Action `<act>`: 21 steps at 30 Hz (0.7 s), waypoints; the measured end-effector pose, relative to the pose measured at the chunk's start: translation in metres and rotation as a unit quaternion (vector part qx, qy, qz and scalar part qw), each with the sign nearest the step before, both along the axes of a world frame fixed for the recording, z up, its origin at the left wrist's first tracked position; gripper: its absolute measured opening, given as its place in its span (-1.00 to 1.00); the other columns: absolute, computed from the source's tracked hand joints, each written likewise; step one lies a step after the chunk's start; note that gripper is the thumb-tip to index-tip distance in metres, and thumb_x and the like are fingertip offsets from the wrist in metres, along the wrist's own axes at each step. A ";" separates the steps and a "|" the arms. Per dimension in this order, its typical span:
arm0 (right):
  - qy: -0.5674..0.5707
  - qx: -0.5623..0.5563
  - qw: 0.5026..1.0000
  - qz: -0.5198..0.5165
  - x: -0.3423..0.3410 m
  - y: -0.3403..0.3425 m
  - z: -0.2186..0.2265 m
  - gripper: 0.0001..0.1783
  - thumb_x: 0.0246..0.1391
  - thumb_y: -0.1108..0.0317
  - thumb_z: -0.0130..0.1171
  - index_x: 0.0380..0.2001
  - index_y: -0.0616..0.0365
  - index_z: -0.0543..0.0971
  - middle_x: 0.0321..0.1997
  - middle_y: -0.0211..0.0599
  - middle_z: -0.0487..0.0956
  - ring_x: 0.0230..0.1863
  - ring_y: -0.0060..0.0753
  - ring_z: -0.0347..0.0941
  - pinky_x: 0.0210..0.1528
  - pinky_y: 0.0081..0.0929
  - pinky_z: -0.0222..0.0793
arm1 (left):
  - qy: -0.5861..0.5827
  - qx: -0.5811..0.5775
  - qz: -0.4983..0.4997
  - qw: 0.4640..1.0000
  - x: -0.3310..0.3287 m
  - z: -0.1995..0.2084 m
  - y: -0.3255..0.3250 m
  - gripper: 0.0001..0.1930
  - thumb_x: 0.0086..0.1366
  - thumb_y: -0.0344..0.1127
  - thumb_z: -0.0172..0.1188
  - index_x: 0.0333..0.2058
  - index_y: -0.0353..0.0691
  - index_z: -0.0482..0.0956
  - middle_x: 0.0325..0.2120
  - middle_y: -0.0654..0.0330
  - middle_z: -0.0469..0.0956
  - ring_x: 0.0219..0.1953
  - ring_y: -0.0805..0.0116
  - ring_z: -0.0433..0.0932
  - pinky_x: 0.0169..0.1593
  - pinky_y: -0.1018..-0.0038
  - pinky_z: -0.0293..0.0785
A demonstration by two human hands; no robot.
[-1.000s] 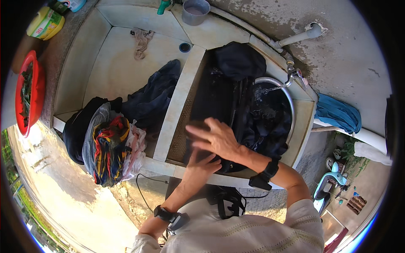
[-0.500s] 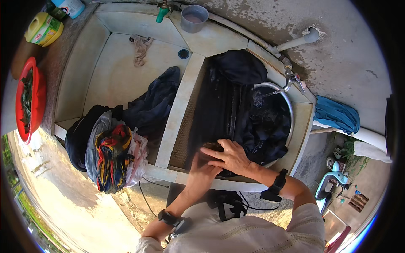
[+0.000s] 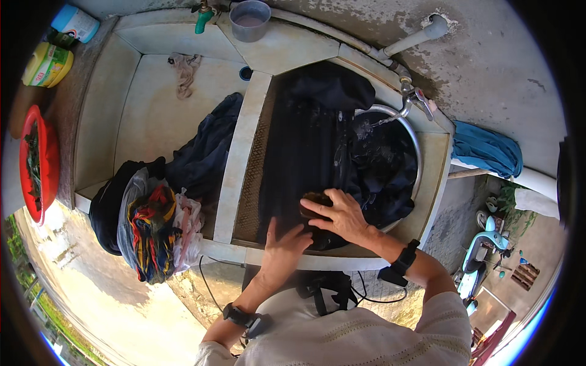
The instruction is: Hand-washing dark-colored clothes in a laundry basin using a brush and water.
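Wet black trousers (image 3: 299,152) lie over the ribbed slope of the right-hand basin, and their dark cloth runs on toward a round metal tub (image 3: 417,152). My right hand (image 3: 342,216) grips what looks like a brown scrub brush (image 3: 312,204), pressed on the near part of the cloth. My left hand (image 3: 282,249) rests on the near edge of the same cloth, fingers spread, with nothing in it. Water runs from a metal tap (image 3: 410,104) into the tub, which holds dark cloth and water.
Left of the divider (image 3: 241,158), a wide basin (image 3: 152,116) holds a dark garment (image 3: 210,137) and a small beige cloth (image 3: 184,73). Clothes and bags (image 3: 152,226) hang over its front edge. A red bowl (image 3: 49,165) of leaves, a yellow jug (image 3: 52,66) and a grey cup (image 3: 249,21) stand around.
My hands have come apart: the left lies flatter on the cloth, and the right has shifted slightly away and right with the brush, which shows more. The view has turned a little.
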State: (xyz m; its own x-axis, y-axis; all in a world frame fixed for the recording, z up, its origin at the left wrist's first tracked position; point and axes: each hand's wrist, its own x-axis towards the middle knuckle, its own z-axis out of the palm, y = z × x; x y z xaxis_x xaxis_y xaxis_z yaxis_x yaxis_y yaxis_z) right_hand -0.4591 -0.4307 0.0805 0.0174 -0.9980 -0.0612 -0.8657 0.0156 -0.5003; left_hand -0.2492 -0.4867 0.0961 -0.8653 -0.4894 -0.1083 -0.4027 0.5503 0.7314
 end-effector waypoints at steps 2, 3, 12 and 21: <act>0.110 -0.065 0.990 -0.060 -0.044 -0.059 -0.014 -0.42 -0.09 0.04 0.35 0.10 -0.44 0.53 -0.20 -0.25 0.41 -0.22 -0.22 0.41 -0.17 -0.27 0.40 | 0.029 -0.029 0.013 0.999 -0.008 -0.001 -0.002 -0.83 0.10 -0.43 0.20 -0.29 -0.08 0.59 -0.36 0.38 0.60 -0.09 0.40 0.57 0.35 -0.07 -0.05; 0.130 -0.078 0.977 -0.149 -0.074 -0.095 -0.026 -0.47 -0.02 0.04 0.30 0.09 -0.39 0.54 -0.21 -0.24 0.42 -0.20 -0.15 0.42 -0.18 -0.26 0.39 | 0.020 -0.033 0.010 0.999 -0.020 0.002 -0.005 -0.84 0.10 -0.44 0.20 -0.31 -0.08 0.58 -0.40 0.35 0.58 -0.17 0.37 0.56 0.29 0.01 0.06; -0.204 -0.006 0.929 -0.308 -0.154 -0.087 -0.021 -0.50 0.10 -0.03 0.23 0.11 -0.24 0.54 -0.34 -0.22 0.44 -0.24 -0.20 0.46 -0.12 -0.33 0.34 | -0.201 -0.017 0.019 0.979 0.018 0.043 -0.070 -0.83 0.06 -0.29 0.28 -0.37 -0.17 0.51 -0.58 0.23 0.50 -0.43 0.23 0.49 -0.13 0.20 0.29; -0.011 0.076 0.915 -0.395 -0.167 -0.006 -0.155 -0.29 0.12 0.19 0.18 0.33 -0.28 0.21 0.09 0.10 0.42 0.08 0.19 0.40 0.13 -0.09 0.32 | -0.174 -0.181 0.087 0.964 -0.086 -0.004 -0.075 -0.11 0.10 0.17 0.26 0.35 0.08 0.09 0.37 -0.13 -0.14 0.37 -0.30 -0.12 0.18 -0.40 -0.06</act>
